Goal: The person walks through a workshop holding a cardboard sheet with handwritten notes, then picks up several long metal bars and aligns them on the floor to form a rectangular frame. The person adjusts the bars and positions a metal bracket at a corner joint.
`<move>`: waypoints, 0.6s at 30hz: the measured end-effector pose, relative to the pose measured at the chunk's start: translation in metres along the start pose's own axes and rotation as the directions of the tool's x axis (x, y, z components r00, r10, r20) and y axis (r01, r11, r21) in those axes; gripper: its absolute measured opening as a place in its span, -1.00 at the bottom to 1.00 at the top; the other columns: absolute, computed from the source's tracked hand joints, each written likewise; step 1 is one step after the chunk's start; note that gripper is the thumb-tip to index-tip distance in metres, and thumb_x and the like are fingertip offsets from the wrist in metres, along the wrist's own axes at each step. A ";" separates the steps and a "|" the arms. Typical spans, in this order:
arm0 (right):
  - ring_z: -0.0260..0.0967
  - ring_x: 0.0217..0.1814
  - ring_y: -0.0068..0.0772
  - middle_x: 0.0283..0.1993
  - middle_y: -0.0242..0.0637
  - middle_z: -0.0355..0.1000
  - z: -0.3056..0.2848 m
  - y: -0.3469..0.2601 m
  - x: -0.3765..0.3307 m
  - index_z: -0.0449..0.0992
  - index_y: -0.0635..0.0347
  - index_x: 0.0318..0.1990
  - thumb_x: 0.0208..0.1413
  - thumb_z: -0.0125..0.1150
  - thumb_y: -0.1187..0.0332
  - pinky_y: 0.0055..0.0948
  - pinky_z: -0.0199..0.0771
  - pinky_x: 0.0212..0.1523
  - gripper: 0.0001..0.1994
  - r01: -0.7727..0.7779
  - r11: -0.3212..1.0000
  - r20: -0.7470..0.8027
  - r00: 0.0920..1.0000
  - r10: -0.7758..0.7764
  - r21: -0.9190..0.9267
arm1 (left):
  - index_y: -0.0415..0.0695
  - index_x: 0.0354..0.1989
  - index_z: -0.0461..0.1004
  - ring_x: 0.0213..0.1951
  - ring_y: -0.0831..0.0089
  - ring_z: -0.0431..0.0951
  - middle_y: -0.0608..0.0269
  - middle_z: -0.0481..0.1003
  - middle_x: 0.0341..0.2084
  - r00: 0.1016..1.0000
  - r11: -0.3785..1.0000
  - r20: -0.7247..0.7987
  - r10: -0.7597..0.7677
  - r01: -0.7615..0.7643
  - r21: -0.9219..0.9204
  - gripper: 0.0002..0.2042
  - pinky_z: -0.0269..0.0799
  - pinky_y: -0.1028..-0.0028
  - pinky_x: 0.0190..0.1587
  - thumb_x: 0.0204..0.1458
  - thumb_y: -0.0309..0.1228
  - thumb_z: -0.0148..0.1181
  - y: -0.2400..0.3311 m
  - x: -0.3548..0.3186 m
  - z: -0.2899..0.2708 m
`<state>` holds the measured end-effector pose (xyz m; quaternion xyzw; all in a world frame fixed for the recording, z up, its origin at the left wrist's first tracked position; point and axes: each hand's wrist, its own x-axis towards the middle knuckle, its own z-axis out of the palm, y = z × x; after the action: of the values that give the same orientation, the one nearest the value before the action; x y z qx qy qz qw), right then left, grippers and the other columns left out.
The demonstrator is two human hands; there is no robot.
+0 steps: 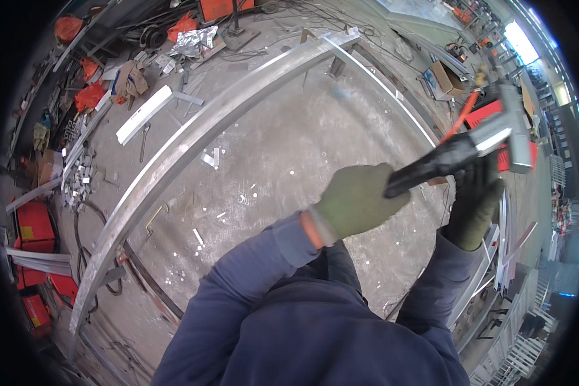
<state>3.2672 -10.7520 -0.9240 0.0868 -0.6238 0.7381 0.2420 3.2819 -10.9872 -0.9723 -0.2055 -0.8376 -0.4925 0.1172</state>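
Note:
My left hand, in a green glove, is closed round the black grip of a hammer. Its grey metal shank and head point to the upper right and look large and slightly blurred. Just below the shank is my right hand, also in a dark green glove. The thumb stands apart and the fingers stretch upward, partly behind the hammer; whether they touch it I cannot tell. A long curved metal beam sweeps across the left and far side, meeting a straight metal rail at the far corner.
Small scraps and offcuts are scattered on the concrete floor. Red machines stand at the left edge, near a heap of metal pieces. A cardboard box sits far right. Metal profiles lie beyond my right arm.

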 end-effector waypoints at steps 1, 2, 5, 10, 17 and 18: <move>0.47 0.37 -0.17 0.41 -0.09 0.40 0.003 0.009 0.026 0.17 0.33 0.59 0.40 0.07 -0.39 -0.12 0.52 0.34 -0.03 0.050 0.992 -0.063 0.997 -0.043 0.112 | -0.13 -0.22 0.57 -0.34 -0.06 0.70 0.02 0.62 -0.48 0.999 1.000 0.033 0.015 -0.016 0.018 -0.65 0.58 0.07 -0.25 0.16 -0.06 0.41 0.004 0.032 -0.005; 0.46 0.39 -0.13 0.41 -0.05 0.40 0.004 0.012 0.057 0.18 0.36 0.57 0.39 0.04 -0.42 -0.08 0.52 0.36 -0.01 0.137 0.979 -0.151 0.982 -0.114 0.153 | -0.13 -0.22 0.55 -0.33 -0.07 0.70 0.02 0.62 -0.48 0.997 0.999 0.069 0.036 -0.038 0.022 -0.64 0.58 0.06 -0.24 0.18 -0.05 0.39 0.004 0.062 -0.002; 0.32 0.54 0.07 0.52 0.19 0.28 0.030 0.006 0.131 0.13 0.38 0.58 0.30 0.03 -0.53 0.06 0.40 0.51 0.10 0.282 0.958 -0.297 0.920 -0.255 0.050 | -0.12 -0.22 0.52 -0.30 -0.09 0.70 0.01 0.62 -0.48 0.980 0.987 0.122 0.159 -0.162 0.019 -0.62 0.59 0.04 -0.22 0.21 -0.02 0.34 -0.015 0.140 0.013; 0.22 0.60 0.23 0.59 0.34 0.11 0.004 0.064 0.244 -0.06 0.45 0.63 0.16 0.14 -0.58 0.07 0.29 0.60 0.28 0.295 0.944 -0.307 0.921 -0.240 0.146 | -0.11 -0.20 0.50 -0.38 0.05 0.71 0.08 0.63 -0.49 0.942 0.959 0.255 0.220 -0.257 0.121 -0.61 0.57 0.05 -0.26 0.22 0.00 0.33 -0.053 0.274 0.036; 0.24 0.57 0.23 0.59 0.35 0.07 -0.028 0.162 0.434 -0.15 0.52 0.62 0.02 0.36 -0.54 0.03 0.34 0.57 0.40 -0.012 0.677 0.246 0.937 -0.250 0.736 | -0.12 -0.17 0.48 -0.39 0.02 0.70 0.05 0.62 -0.49 0.926 0.983 0.368 0.088 -0.141 0.118 -0.56 0.57 0.06 -0.26 0.27 0.07 0.28 -0.121 0.433 0.054; 0.27 0.53 0.20 0.58 0.35 0.08 -0.018 0.175 0.451 -0.13 0.52 0.61 0.01 0.37 -0.54 -0.01 0.41 0.51 0.40 -0.059 0.707 0.301 0.927 -0.223 0.705 | -0.12 -0.17 0.47 -0.38 0.02 0.70 0.04 0.62 -0.48 0.920 0.990 0.386 0.062 -0.105 0.091 -0.56 0.57 0.06 -0.26 0.28 0.08 0.27 -0.136 0.445 0.057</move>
<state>2.7981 -10.6405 -0.8875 0.3357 -0.3251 0.8780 0.1038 2.8243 -10.8946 -0.9281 -0.3262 -0.8607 -0.3906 -0.0163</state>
